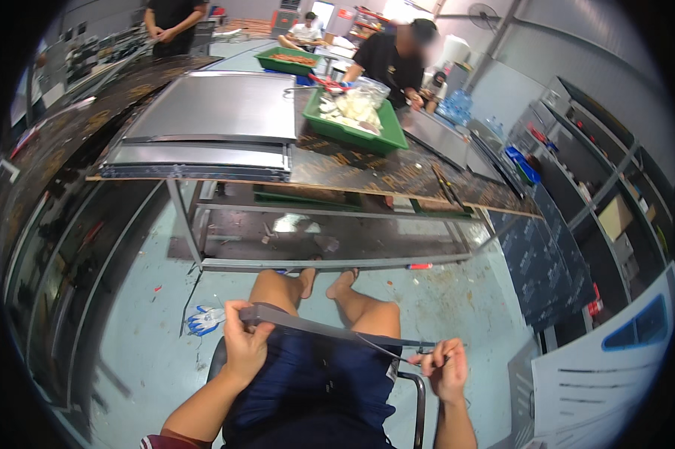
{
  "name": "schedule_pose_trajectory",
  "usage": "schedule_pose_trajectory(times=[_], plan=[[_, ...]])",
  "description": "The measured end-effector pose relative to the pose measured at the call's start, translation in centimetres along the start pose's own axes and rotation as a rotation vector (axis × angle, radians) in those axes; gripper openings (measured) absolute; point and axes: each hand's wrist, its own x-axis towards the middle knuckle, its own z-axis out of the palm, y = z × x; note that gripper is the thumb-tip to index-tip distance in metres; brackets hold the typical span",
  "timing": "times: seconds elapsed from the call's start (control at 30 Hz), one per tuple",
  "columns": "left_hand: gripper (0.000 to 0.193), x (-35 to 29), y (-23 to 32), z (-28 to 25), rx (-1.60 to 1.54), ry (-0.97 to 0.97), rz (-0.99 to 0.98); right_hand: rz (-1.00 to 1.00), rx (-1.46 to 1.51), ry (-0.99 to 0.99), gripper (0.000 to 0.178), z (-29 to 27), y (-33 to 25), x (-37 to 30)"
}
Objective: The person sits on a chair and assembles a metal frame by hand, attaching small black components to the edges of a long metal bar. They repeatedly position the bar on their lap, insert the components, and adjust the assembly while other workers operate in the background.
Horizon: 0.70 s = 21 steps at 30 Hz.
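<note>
Across my lap lies a long, dark grey strip-shaped profile (315,327), tilted slightly down to the right. My left hand (244,348) is closed around its left end, thumb on top. A thin dark flexible strip (378,347) curves away from the profile toward the right. My right hand (443,368) pinches that thin strip near the profile's right end. Something small and dark also shows at its fingers, too small to name. A blue and white work glove (205,320) lies left of my knee.
A workbench (337,173) stands ahead, bearing flat metal panels (218,108), a green tray (356,135) with bagged pale parts, and pliers (447,185). A co-worker (397,63) works across it. Shelves (603,161) stand right; a white panel (599,374) is near right.
</note>
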Motion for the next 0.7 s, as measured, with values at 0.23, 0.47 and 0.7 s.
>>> schedule_pose_trajectory(times=[0.23,0.47,0.7], plan=[[0.076,-0.4,1.4,1.4,-0.125,-0.062,-0.032,0.044,-0.715,0.476,0.023,-19.1,-7.4,-6.0],[0.067,-0.1,1.6,1.6,-0.106,-0.043,-0.012,0.053,-1.369,1.098,0.032,-41.5,-23.4,-20.1],[0.072,-0.2,0.3,0.6,-0.013,-0.025,-0.022,-0.275,-1.777,2.093,0.04,-49.1,-43.7,-35.3]])
